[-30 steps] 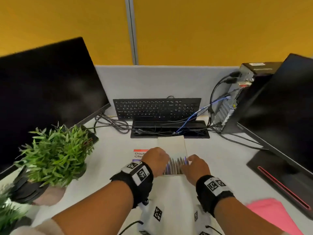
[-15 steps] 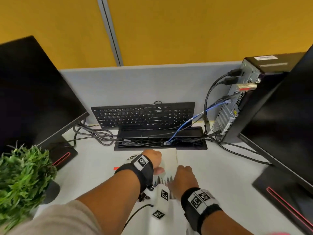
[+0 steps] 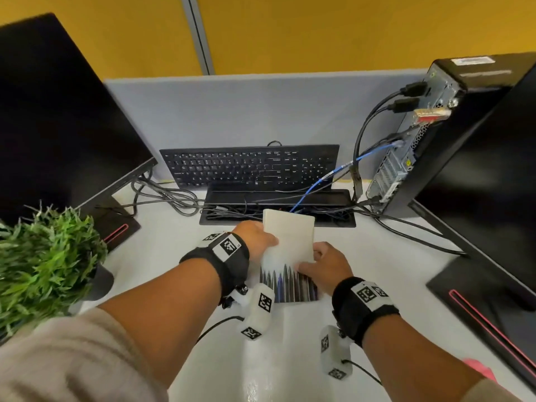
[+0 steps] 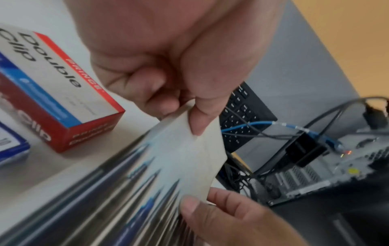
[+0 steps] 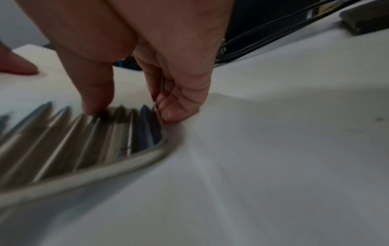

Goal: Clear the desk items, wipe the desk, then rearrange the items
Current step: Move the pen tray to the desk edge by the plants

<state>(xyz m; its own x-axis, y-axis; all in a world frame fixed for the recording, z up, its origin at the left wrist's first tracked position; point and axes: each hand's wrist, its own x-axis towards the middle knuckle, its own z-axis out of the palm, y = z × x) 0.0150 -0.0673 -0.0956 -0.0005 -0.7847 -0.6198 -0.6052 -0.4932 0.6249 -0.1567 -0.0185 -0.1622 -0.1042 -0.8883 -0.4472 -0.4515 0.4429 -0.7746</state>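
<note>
Both hands have drawn the pen pack (image 3: 290, 258) toward the counter's (image 3: 391, 274) near edge, the left hand (image 3: 258, 237) pinching its far-left corner, the right hand (image 3: 326, 264) gripping its right edge, so it is probably being lifted to clear the counter.

Even, bright light; soft glare on the bench (image 3: 252, 384) near the bottom edge. Head view bows at its edges. Both wrist views are motion-blurred, hands (image 4: 168, 50) soft.
</note>
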